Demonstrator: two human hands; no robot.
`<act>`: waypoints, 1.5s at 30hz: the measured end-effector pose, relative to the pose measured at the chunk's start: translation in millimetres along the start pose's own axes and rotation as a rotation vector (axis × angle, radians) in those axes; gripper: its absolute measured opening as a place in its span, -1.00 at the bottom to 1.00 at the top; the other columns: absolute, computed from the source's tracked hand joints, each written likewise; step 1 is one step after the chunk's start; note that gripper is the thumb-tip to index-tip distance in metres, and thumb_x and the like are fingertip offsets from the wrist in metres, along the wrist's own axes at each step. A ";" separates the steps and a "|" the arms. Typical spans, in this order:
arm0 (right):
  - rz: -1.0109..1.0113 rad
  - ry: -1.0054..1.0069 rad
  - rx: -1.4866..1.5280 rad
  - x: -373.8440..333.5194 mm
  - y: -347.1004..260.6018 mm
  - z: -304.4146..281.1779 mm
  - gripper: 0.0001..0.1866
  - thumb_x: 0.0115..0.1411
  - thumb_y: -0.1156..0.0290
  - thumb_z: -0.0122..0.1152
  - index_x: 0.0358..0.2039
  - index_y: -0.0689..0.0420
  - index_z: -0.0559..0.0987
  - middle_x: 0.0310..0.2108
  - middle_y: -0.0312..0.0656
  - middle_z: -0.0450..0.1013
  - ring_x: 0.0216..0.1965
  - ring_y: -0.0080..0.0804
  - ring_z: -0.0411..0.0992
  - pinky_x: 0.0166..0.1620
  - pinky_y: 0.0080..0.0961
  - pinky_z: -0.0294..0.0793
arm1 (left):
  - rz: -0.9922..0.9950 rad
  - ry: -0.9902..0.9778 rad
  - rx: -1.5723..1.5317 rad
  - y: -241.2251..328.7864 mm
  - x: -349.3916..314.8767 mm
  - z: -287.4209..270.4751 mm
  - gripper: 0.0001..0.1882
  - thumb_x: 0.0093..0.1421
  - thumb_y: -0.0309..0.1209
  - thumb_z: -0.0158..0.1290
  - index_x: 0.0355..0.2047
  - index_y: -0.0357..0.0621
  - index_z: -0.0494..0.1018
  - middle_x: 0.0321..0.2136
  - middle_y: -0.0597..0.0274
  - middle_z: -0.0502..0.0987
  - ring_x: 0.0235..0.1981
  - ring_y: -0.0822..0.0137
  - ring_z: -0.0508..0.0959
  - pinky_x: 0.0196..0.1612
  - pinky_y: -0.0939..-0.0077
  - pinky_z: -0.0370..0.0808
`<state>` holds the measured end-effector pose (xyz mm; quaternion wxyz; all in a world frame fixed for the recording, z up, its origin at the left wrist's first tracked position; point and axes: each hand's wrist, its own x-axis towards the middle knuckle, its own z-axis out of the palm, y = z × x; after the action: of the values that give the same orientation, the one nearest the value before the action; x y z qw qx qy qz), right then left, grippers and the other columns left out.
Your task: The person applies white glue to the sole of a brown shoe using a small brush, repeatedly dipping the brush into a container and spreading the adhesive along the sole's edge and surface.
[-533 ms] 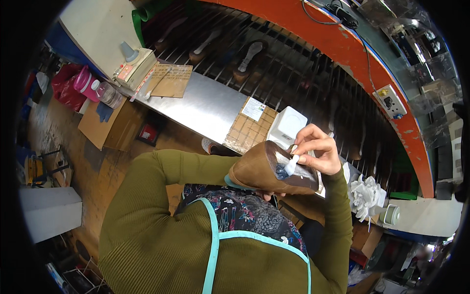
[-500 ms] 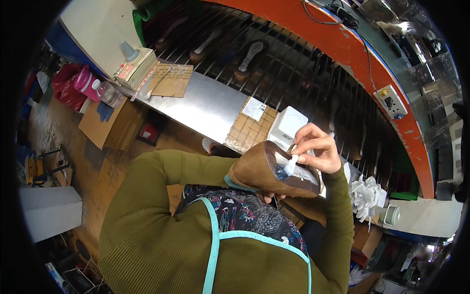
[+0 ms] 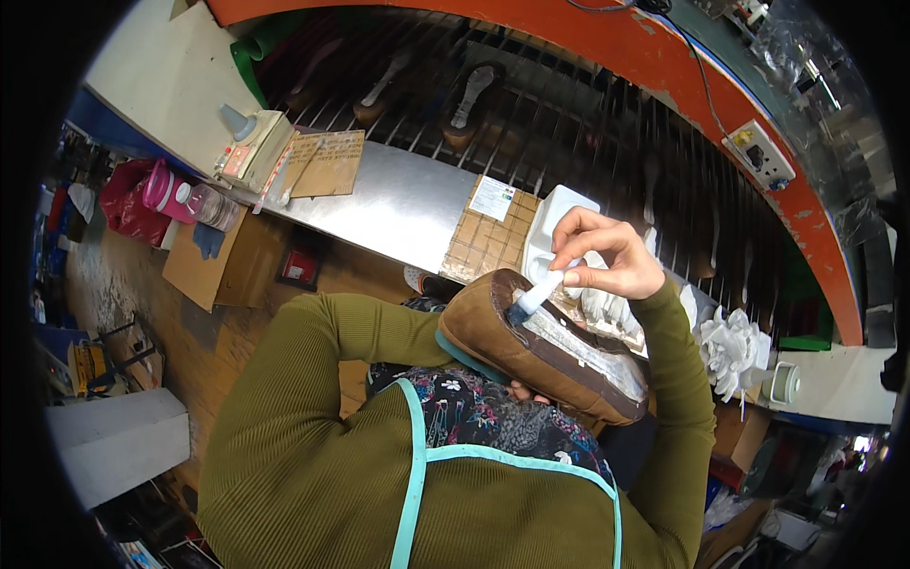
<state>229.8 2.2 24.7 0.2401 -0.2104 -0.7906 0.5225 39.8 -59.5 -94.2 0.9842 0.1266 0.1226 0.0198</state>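
A brown suede-like shoe (image 3: 482,334) lies tilted across my lap, its underside turned up, with a dark border around a whitish middle strip. From beneath, my left hand (image 3: 527,392) supports it; only a few fingertips show below its near edge. Between thumb and fingers, my right hand (image 3: 611,258) pinches a small white-handled brush (image 3: 538,296). Dark bristles at the brush's tip touch the shoe's underside near its left end. A teal edge, perhaps a cuff or cloth, shows below the shoe.
Ahead stands a metal bench (image 3: 393,199) with a cardboard piece (image 3: 493,228) and white container (image 3: 564,211). Beyond, dark rods (image 3: 517,104) carry several shoes under an orange arch (image 3: 739,90). Crumpled white paper (image 3: 730,351) lies right; a cardboard box (image 3: 251,261) sits left.
The shoe has turned so that more of its whitish underside shows. My right hand has brought the brush from the middle toward the shoe's left end. The whole view has shifted slightly.
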 end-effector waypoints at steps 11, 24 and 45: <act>0.084 0.313 -0.038 -87.9 8.9 -26.7 -0.85 0.04 0.48 0.33 -0.37 0.27 0.65 -0.39 -0.22 0.43 -0.33 -0.47 0.35 -0.24 -0.51 0.31 | 0.048 0.038 -0.119 -8.1 16.9 -45.1 -0.06 0.12 0.28 -0.11 0.22 -0.31 0.12 -0.03 -0.51 0.32 -0.08 -0.25 0.49 -0.13 0.06 0.57; 0.750 0.962 -0.929 -141.6 153.9 110.1 -0.91 0.04 0.28 0.32 -0.43 -0.06 0.67 -0.48 -0.32 0.45 -0.43 -0.29 0.43 -0.14 -0.24 0.16 | 0.983 0.309 -0.178 56.4 -86.9 -63.2 0.02 0.08 0.48 -0.31 0.18 -0.21 0.22 -0.10 -0.20 0.45 -0.24 -0.05 0.56 -0.19 0.08 0.58; 0.516 0.788 0.304 -76.8 133.2 47.4 -0.81 0.14 0.38 0.29 -0.34 0.26 0.64 -0.52 -0.32 0.47 -0.53 -0.63 0.32 -0.44 -0.71 0.30 | 0.920 0.436 0.100 60.7 -80.5 -137.2 -0.01 0.07 0.42 -0.18 0.29 -0.07 0.12 0.19 0.00 0.29 0.12 0.06 0.39 0.19 0.17 0.35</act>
<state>273.3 -28.3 -127.2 0.4116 -0.5436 -0.4765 0.5551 -72.5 27.1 -188.4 0.8178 0.2073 0.2576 0.4711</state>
